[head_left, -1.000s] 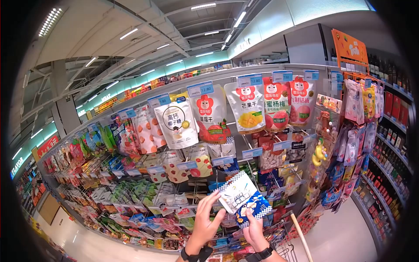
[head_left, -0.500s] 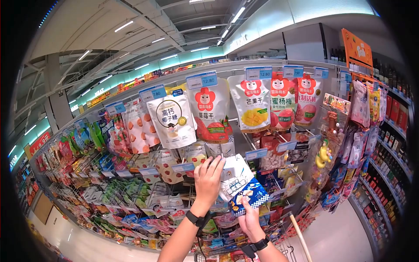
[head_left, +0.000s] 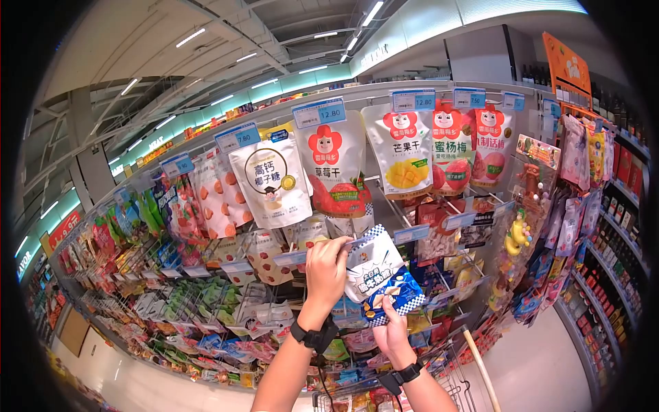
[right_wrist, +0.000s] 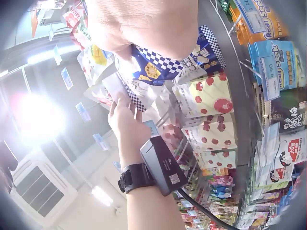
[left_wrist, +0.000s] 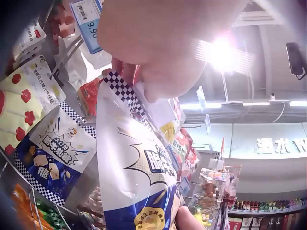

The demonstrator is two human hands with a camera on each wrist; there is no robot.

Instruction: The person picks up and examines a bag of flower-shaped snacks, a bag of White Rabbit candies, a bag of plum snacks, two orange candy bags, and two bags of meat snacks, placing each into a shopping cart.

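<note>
A white and blue snack bag [head_left: 383,273] with checkered edges tilts in front of the rack. My right hand [head_left: 392,331] grips its lower part, thumb on the printed front. At the bag's upper left edge, my left hand [head_left: 325,275] has its fingers curled beside a price tag. The left wrist view shows those fingers at the checkered top of the bag [left_wrist: 129,163], with a white tag [left_wrist: 158,108] by the thumb. Behind it hangs a matching bag [left_wrist: 53,153]. In the right wrist view, the left hand [right_wrist: 128,125] touches the tag and the bag's edge.
Pouches of dried fruit [head_left: 336,165] and coconut candy [head_left: 270,182] hang above the hands. Rows of packets fill the rack at left. A cart with a pale handle [head_left: 482,369] stands below right; bottle shelves [head_left: 611,254] line the far right.
The left hand's fingers have curled in at the bag's upper edge, where they were spread beside it earlier. The bag has risen slightly with the right hand, and the view has shifted a little.
</note>
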